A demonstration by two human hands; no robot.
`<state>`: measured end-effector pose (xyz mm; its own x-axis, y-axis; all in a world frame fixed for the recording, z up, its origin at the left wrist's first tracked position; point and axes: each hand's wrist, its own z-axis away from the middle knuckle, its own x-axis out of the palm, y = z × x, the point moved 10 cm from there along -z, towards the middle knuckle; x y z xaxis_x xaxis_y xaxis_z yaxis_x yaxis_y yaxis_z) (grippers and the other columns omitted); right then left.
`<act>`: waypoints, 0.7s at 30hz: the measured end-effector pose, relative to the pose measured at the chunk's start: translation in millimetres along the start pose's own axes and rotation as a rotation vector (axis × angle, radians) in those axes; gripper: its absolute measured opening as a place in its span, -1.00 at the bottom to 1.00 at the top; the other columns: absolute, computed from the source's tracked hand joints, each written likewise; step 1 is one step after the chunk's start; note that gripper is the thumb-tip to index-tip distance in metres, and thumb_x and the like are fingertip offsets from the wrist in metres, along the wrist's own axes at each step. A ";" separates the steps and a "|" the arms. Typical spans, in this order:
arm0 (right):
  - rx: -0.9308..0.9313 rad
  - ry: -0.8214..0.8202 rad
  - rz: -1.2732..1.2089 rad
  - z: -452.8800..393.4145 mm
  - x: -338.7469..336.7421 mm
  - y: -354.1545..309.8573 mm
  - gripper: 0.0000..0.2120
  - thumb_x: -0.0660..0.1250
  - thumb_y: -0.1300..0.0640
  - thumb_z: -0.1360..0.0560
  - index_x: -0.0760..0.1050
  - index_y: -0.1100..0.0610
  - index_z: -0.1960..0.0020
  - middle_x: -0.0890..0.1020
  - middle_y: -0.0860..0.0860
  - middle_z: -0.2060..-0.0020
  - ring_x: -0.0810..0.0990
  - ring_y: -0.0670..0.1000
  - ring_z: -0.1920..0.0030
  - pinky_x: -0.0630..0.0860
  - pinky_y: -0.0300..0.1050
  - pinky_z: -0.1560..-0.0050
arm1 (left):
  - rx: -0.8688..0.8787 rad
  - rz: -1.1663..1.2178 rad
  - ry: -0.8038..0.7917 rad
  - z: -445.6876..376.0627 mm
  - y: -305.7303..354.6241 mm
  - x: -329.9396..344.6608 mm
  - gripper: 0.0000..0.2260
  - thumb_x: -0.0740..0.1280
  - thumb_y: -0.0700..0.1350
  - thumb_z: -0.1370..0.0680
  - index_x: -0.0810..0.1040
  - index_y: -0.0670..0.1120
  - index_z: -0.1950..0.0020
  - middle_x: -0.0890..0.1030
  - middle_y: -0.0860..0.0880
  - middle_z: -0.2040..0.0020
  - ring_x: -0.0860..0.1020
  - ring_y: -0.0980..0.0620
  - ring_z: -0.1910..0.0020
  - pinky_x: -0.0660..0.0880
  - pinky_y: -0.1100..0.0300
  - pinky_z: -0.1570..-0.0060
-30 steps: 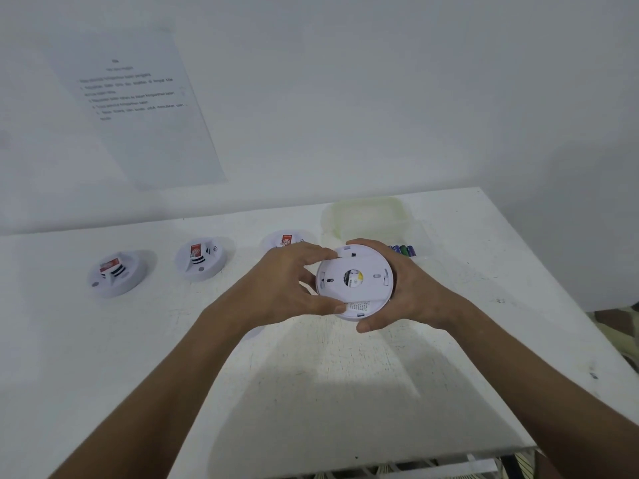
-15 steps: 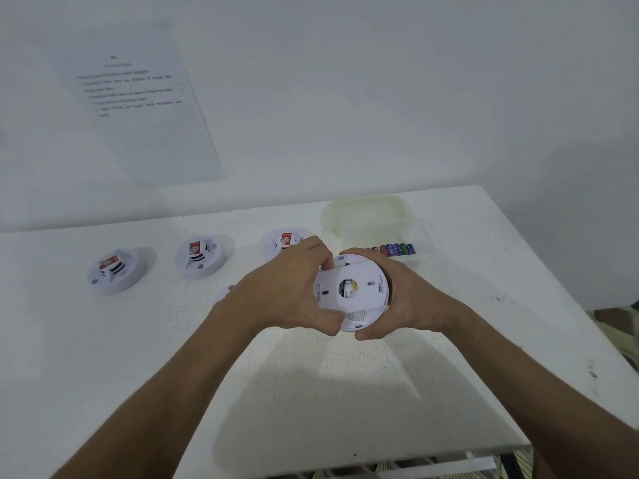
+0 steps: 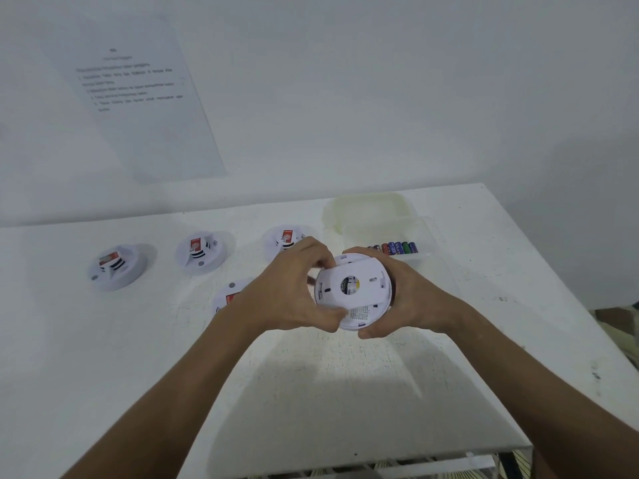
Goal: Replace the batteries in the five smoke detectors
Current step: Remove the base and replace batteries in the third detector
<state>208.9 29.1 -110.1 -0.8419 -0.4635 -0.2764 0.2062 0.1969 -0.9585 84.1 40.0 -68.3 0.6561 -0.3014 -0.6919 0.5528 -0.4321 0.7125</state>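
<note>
White room with a white table against the wall

A plain white wall (image 3: 380, 98) fills the upper view. A printed sheet of paper (image 3: 138, 98) hangs on it at the left, its text too small to read. Below, a white table (image 3: 311, 392) stands against the wall, its surface scuffed and softly shadowed. At far right, a patch of patterned floor (image 3: 619, 323) shows past the table's edge.

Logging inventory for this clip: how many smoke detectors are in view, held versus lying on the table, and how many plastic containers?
Smoke detectors held in both hands: 1
Smoke detectors lying on the table: 4, the last partly hidden by the left hand
Clear plastic containers: 1
Total: 6 things. The batteries in the container are too crowded to count.
</note>
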 end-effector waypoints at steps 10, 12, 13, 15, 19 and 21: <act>0.029 0.037 -0.011 0.1 -13.4 5.0 -0.11 0.65 0.30 -0.17 0.38 -0.09 -0.39 0.58 -0.14 -0.22 0.57 -0.08 -0.26 0.59 -0.22 -0.08 | 0.022 0.145 0.303 13.8 -23.0 -36.6 -0.54 0.53 0.14 -0.20 0.56 -0.06 0.02 0.51 0.09 -0.03 0.55 0.10 -0.05 0.57 0.28 0.03; 0.051 0.056 -0.008 7.0 -25.5 8.2 -0.09 0.65 0.28 -0.16 0.37 -0.07 -0.41 0.57 -0.17 -0.24 0.55 -0.09 -0.28 0.58 -0.23 -0.09 | -0.047 0.051 0.389 26.1 -42.8 -48.8 -0.56 0.48 0.19 -0.20 0.54 -0.01 0.05 0.50 0.12 0.00 0.54 0.21 0.00 0.51 0.42 0.15; 0.057 0.064 -0.007 10.8 -31.5 9.2 -0.09 0.65 0.27 -0.16 0.37 -0.08 -0.42 0.57 -0.18 -0.25 0.54 -0.10 -0.29 0.58 -0.24 -0.09 | -0.082 -0.009 0.408 31.9 -51.7 -50.6 -0.56 0.46 0.21 -0.19 0.52 -0.01 0.08 0.50 0.11 0.03 0.54 0.22 0.03 0.51 0.42 0.19; 0.064 0.076 -0.009 18.2 -41.3 10.3 -0.08 0.67 0.21 -0.15 0.38 -0.09 -0.42 0.56 -0.17 -0.27 0.53 -0.07 -0.31 0.58 -0.22 -0.10 | -0.132 -0.113 0.381 40.6 -65.6 -41.6 -0.54 0.45 0.23 -0.16 0.51 -0.03 0.12 0.48 0.08 0.08 0.53 0.20 0.13 0.49 0.33 0.27; 0.079 0.078 -0.023 27.8 -47.7 13.6 -0.06 0.67 0.14 -0.12 0.36 -0.07 -0.43 0.56 -0.12 -0.29 0.53 -0.01 -0.33 0.60 -0.16 -0.13 | -0.210 -0.233 0.198 49.8 -84.2 4.8 -0.47 0.44 0.27 -0.17 0.48 -0.03 0.03 0.41 0.14 0.04 0.47 0.22 0.19 0.47 0.27 0.28; 0.083 0.061 -0.012 30.2 -45.0 16.9 -0.06 0.66 0.23 -0.15 0.35 -0.04 -0.45 0.55 -0.11 -0.31 0.52 -0.01 -0.34 0.59 -0.15 -0.16 | -0.232 -0.299 0.107 52.2 -90.0 28.6 -0.45 0.43 0.28 -0.20 0.46 -0.01 -0.03 0.39 0.15 0.02 0.45 0.21 0.17 0.48 0.29 0.26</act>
<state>265.4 27.3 -116.0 -0.8729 -0.4111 -0.2626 0.2347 0.1180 -0.9649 26.3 25.9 -158.3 0.4911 -0.0959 -0.8658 0.8213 -0.2804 0.4969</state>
